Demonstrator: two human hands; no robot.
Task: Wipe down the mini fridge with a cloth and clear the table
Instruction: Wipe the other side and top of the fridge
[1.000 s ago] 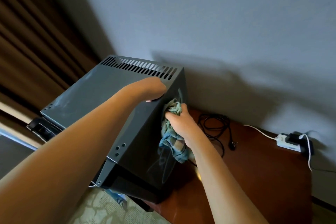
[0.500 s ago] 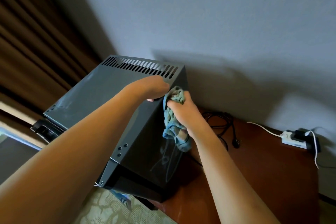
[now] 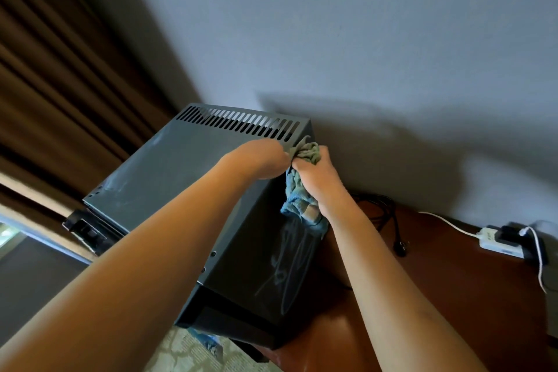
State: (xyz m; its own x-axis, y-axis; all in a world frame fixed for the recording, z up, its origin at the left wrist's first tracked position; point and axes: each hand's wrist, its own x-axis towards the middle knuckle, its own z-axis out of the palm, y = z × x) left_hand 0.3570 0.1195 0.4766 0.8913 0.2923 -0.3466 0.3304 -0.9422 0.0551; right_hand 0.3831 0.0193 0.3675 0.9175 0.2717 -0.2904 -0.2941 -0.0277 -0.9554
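Cloth (image 3: 302,190) higher, left fingers hidden

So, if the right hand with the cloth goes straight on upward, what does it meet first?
Probably the wall behind the mini fridge; the right hand with the cloth is already at its top rear corner. Depth is unclear.

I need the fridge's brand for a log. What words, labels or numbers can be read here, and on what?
None can be read.
The mini fridge shows no brand or label on its visible faces.
The white power strip has small dark marks, too blurred to read.
The cloth bears no print.
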